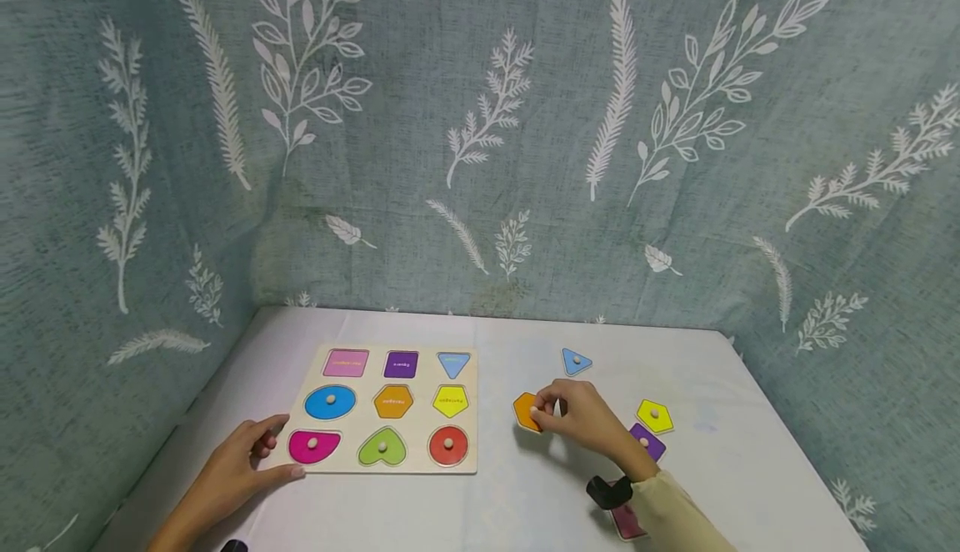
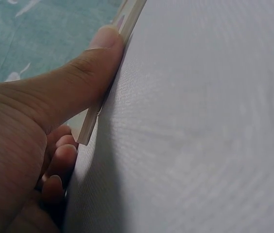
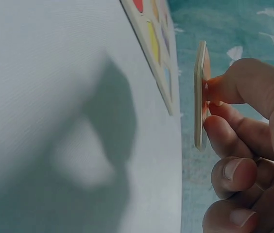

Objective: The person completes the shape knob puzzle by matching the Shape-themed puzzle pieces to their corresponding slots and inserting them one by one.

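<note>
A wooden shape puzzle board [image 1: 420,469] lies flat on the table at left. My left hand [image 1: 236,464] grips its near left corner, thumb along the near edge and fingers at the left side; the left wrist view shows the thumb [image 2: 86,73] against the board's edge. My right hand [image 1: 577,414] pinches the knob of an orange hexagon piece [image 1: 524,412]. In the right wrist view this hexagon [image 3: 201,97] is edge-on above the table. Knobbed oval [image 1: 330,402], semicircle [image 1: 313,447], heart [image 1: 382,447] and red circle [image 1: 448,445] pieces sit in the board; its orange hexagon recess [image 1: 393,401] is uncovered.
Right of the board lie a blue triangle piece [image 1: 576,361], a yellow pentagon piece [image 1: 656,416] and a purple square piece [image 1: 649,443]. A pinkish piece [image 1: 627,522] is partly hidden under the right forearm. Patterned fabric [image 1: 480,160] stands around the white table [image 1: 525,494].
</note>
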`<state>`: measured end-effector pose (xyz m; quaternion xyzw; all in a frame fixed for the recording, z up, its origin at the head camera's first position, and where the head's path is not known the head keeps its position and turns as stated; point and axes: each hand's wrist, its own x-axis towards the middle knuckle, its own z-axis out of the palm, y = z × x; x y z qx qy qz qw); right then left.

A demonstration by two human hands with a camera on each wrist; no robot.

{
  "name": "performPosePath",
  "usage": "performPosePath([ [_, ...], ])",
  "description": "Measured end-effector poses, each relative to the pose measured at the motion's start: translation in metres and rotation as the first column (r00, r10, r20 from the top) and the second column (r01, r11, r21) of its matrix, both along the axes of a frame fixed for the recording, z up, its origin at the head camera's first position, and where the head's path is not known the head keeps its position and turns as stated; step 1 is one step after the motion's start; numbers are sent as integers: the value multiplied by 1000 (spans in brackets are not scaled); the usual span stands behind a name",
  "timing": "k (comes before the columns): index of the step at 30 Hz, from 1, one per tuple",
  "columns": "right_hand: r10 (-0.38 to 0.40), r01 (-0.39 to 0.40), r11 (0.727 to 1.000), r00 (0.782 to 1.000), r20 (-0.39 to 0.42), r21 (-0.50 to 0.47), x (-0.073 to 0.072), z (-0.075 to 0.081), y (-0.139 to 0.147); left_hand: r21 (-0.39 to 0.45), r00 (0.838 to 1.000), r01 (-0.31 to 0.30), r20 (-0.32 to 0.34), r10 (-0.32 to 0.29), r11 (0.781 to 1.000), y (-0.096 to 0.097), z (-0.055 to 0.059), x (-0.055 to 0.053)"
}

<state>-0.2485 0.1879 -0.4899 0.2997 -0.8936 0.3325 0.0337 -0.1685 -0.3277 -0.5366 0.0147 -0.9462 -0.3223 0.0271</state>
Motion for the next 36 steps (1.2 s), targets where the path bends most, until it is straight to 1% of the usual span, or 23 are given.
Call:
performPosePath([
  [4, 14, -14, 1000, 1000, -28, -14, -4, 0, -5, 1, 1000, -4, 21, 4, 1000, 2, 1, -2],
  [9, 38, -39, 999, 999, -26, -29, -8, -1, -14, 13, 1000, 4, 31, -4, 1000, 2, 0, -3],
  [15, 53, -53, 998, 999, -13, -41, -12, -3, -26, 0, 1000, 6, 30, -6, 1000, -2, -3, -2],
  [20, 56, -57, 997, 998, -6, -47, -15, -5, -37, -2, 999, 5, 37, -5, 1000, -3, -2, 1],
  [24, 56, -56, 998, 998, -4, -33, -18, -4, -47, 2, 1000, 5, 26, -5, 1000, -2, -1, 2],
  [29, 46, -46, 999, 999, 8, -2, -24, 0, -58, 6, 1000, 15, 6, -15, 1000, -1, -1, -1],
  [36, 61, -60, 998, 998, 20, -6, -29, 2, -74, 10, 1000, 29, -13, -29, 1000, -2, 0, 0],
])
